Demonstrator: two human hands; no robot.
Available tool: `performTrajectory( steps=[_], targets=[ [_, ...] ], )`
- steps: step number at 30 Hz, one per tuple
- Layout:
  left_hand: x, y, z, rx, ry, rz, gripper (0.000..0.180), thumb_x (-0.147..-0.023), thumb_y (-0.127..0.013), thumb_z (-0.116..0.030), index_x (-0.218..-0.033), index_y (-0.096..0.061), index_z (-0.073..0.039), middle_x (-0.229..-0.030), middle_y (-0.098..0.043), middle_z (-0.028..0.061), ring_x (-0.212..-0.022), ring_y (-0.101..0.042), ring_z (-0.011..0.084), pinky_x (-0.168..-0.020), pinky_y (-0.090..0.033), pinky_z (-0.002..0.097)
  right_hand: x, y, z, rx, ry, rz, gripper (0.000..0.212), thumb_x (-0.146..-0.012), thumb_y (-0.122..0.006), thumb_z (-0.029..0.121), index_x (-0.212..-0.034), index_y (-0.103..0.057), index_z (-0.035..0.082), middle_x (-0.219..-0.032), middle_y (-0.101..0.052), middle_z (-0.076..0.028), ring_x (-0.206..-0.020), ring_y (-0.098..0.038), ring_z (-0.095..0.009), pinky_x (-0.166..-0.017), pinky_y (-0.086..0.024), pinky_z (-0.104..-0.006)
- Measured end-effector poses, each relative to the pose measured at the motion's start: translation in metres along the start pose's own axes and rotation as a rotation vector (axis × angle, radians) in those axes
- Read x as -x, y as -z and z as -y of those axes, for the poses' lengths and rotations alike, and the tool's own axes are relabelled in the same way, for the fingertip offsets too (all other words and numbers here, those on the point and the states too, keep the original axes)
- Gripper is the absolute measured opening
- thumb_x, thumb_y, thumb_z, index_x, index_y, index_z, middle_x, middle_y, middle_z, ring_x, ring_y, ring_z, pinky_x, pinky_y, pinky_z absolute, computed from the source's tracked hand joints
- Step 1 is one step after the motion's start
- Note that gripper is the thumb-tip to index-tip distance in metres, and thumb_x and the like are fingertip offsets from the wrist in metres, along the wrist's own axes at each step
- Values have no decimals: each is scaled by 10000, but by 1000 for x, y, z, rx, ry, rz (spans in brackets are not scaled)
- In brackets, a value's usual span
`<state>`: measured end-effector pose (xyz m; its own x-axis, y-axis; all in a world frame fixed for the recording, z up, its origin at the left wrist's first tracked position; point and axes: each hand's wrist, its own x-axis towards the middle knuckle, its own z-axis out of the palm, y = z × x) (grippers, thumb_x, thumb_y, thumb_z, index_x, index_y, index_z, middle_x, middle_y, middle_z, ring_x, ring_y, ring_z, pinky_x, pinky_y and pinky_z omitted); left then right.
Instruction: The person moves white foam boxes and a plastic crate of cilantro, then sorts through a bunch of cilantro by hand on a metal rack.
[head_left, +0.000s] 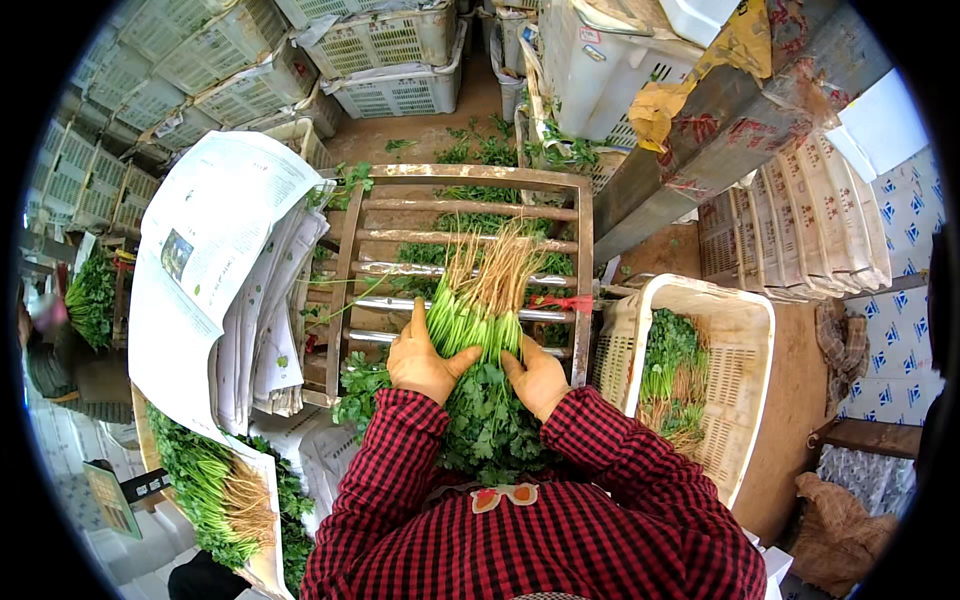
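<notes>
A bunch of coriander lies over a rusty metal slatted rack, its brown roots pointing away from me and its leaves toward my body. My left hand grips the left side of the stems, thumb across the front. On the other side, my right hand presses in with its thumb on the stems; its fingertips are partly hidden beneath the bunch. Loose leaves stick out left of my left wrist. A red tie hangs on the rack's right bar, just beyond my right hand.
Right of the rack, a white plastic crate holds more rooted greens. To the left, newspaper sheets are stacked above another crate of greens. A metal post rises at the right. Stacked crates fill the back.
</notes>
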<state>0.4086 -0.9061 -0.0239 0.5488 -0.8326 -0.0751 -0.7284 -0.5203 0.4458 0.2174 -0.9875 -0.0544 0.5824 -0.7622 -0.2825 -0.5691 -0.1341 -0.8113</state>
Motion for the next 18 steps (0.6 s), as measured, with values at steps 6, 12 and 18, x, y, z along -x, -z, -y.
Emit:
performTrajectory(
  steps=[6,12,18],
  targets=[
    [-1,1,-2,-8,38,27,1268,-619,-900,-609,-1562,-323,13,-1264,-639,279,-1153,-622,436,-987,-517,483,-14,52,29,575,89,107,486,-960,-627,493,-1022,-682,15,-872,-719,-190,-791,-713,-365,-695,-571,-455],
    [2,0,4,33,54,35,1249,-632,-908,-565,-1565,-312,13,-1284,-633,265,-1182,-608,438,-1025,-496,487,-42,41,104,470,215,-51,483,-936,-682,459,-1260,-661,102,-903,-742,-115,-789,-726,-304,-669,-569,-410],
    [3,3,-3,-10,77,53,1250,-632,-890,-589,-1561,-312,17,-1305,-625,250,-1197,-600,434,-1024,-492,486,-71,19,82,518,151,70,321,-929,-674,376,-1047,-699,79,-837,-736,-138,-779,-723,-336,-694,-577,-431]
  ],
)
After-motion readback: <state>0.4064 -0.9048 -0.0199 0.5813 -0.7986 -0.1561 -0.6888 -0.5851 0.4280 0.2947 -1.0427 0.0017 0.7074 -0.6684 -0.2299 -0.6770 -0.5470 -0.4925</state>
